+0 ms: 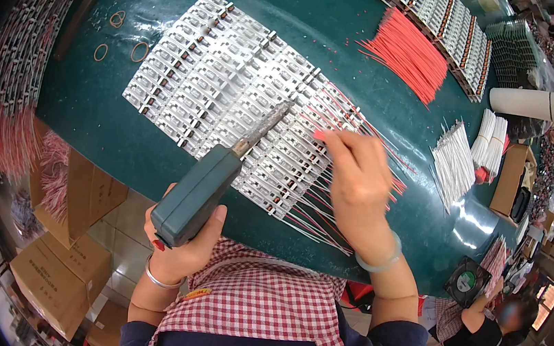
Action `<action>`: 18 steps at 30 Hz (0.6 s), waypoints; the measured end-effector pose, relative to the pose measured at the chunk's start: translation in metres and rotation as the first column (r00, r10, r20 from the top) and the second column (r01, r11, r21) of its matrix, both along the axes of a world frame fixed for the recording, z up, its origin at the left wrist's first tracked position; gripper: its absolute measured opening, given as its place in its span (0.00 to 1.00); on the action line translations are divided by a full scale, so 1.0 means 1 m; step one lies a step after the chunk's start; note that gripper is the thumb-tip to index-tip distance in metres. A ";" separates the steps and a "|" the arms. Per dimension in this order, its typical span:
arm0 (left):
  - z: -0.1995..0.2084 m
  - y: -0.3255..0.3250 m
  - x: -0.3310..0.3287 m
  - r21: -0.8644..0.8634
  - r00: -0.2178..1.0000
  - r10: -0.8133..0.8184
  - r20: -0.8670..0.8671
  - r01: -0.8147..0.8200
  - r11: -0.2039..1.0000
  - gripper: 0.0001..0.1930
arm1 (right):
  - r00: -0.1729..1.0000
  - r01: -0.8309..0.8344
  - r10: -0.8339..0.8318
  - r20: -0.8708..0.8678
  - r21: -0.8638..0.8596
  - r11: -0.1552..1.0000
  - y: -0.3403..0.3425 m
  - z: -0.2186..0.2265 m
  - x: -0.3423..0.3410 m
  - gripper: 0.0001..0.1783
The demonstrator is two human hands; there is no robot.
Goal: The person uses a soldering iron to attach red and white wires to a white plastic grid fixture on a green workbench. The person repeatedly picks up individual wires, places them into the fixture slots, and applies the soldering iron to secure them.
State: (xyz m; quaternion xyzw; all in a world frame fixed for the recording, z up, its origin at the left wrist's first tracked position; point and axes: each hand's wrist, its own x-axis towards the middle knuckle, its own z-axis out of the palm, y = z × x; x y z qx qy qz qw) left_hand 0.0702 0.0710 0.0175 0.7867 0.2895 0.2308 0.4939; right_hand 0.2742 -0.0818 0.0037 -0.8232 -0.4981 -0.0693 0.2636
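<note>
The left hand (179, 240) is wrapped tight around the dark green grip of a soldering iron (221, 173), whose grey tip slants up and right onto the sheet of small white circuit boards (225, 90) lying on the green table (91, 109). The right hand (356, 176), just right of the tip, pinches thin red wires (326, 137) between fingertips over the boards' right edge. Beyond it, a loose bundle of red wires (406, 54) and white wire bundles (454, 164) lie well apart.
</note>
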 end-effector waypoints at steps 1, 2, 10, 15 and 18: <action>-0.003 0.000 -0.003 -0.004 1.000 0.013 -0.003 -0.013 1.000 0.12 | 1.000 0.008 -0.008 -0.018 -0.012 1.000 -0.011 0.006 0.000 0.18; -0.006 0.001 -0.005 -0.008 1.000 0.027 -0.005 -0.027 1.000 0.12 | 0.998 0.056 -0.057 -0.022 -0.039 0.998 -0.022 0.014 0.000 0.19; -0.007 0.002 -0.008 -0.075 0.997 0.056 -0.053 -0.060 0.995 0.12 | 0.970 0.233 -0.237 0.061 0.060 0.971 -0.045 0.073 -0.008 0.21; -0.005 -0.002 -0.008 -0.070 0.996 0.091 0.013 -0.090 0.994 0.11 | 0.998 -0.061 0.063 -0.010 0.145 0.988 0.008 0.016 -0.009 0.20; -0.008 0.000 -0.013 -0.001 0.998 0.056 0.029 -0.056 0.998 0.11 | 0.996 -0.092 0.094 -0.006 0.155 0.984 0.018 -0.017 -0.009 0.22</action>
